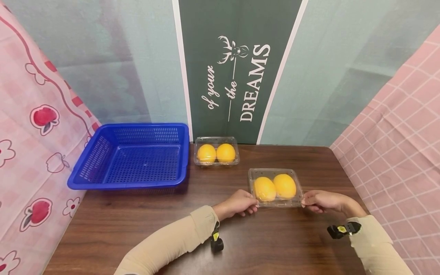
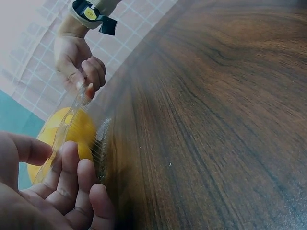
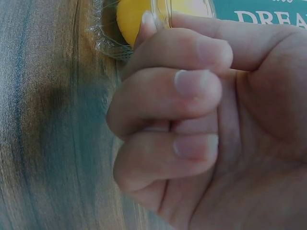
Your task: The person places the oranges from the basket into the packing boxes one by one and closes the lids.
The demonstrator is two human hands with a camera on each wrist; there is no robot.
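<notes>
A clear plastic box (image 1: 276,187) with two yellow-orange fruits (image 1: 274,187) sits on the dark wooden table (image 1: 172,225), right of centre. My left hand (image 1: 239,203) pinches its near left corner; the left wrist view shows the box edge (image 2: 72,125) between thumb and fingers (image 2: 72,182). My right hand (image 1: 317,200) pinches the near right corner, fingers (image 3: 182,86) curled against the plastic rim (image 3: 160,9). A second identical box (image 1: 216,151) with two fruits stands at the table's back.
An empty blue perforated basket (image 1: 103,179) overhangs the table's back left corner. A pink fruit-print cloth (image 1: 31,152) hangs at left, a pink checked cloth (image 1: 402,145) at right, a green lettered backdrop (image 1: 237,76) behind.
</notes>
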